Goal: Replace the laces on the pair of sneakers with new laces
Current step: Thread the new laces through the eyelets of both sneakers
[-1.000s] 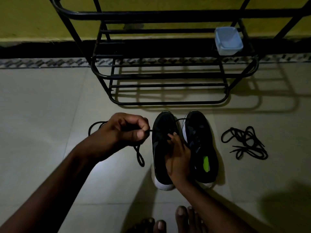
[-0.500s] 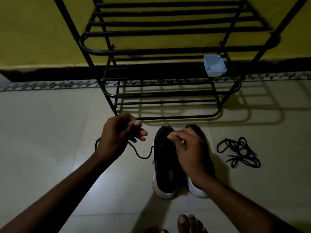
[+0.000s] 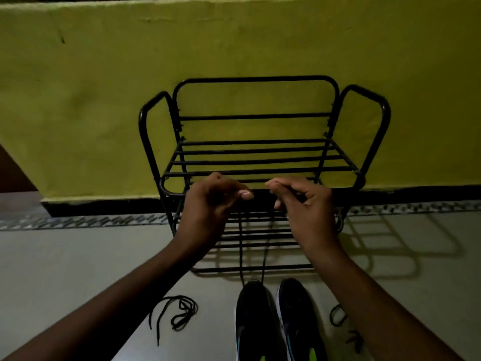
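Pinching taut, seemingly braided black lace strands (image 3: 241, 251) above a sneaker (image 3: 253, 321): left hand (image 3: 210, 204), right hand (image 3: 304, 201).

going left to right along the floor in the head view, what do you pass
loose black lace → sneaker being laced → second sneaker → another black lace

Two sneakers (image 3: 253, 316), two loose lace tangles (image 3: 185, 307), one rack (image 3: 256, 79).
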The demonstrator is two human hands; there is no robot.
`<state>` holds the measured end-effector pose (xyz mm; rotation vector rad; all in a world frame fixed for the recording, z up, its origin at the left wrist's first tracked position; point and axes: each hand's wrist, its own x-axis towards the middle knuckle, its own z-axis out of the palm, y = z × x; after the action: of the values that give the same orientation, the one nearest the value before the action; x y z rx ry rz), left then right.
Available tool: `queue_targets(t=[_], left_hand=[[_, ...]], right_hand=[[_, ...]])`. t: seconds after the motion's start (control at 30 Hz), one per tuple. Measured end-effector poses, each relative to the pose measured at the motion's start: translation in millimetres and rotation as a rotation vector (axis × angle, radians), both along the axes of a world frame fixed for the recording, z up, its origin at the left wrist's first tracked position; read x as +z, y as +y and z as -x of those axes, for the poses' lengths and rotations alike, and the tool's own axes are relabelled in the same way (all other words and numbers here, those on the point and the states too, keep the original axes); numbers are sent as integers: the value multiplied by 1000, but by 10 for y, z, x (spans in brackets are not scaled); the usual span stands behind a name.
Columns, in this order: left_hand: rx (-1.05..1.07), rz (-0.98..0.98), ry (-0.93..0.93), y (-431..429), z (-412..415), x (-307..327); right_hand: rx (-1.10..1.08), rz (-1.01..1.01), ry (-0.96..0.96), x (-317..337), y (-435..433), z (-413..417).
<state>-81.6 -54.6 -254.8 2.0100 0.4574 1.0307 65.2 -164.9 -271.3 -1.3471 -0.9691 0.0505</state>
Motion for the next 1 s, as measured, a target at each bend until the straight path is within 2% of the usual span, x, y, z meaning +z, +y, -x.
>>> queue_targets(t=[0.3, 0.6, 0.83, 1.0], left_hand=[[-64, 182, -120, -55, -42, 220], [-64, -40, 84, -14, -90, 316], [-45, 14, 120, -77, -106, 414], [-24, -57, 163, -104, -112, 451]], right_hand=[[55, -22, 154, 81, -38, 11], [50, -39, 107, 153, -21, -13], [7, -13, 71, 168, -27, -44], [2, -21, 64, 187, -31, -62]])
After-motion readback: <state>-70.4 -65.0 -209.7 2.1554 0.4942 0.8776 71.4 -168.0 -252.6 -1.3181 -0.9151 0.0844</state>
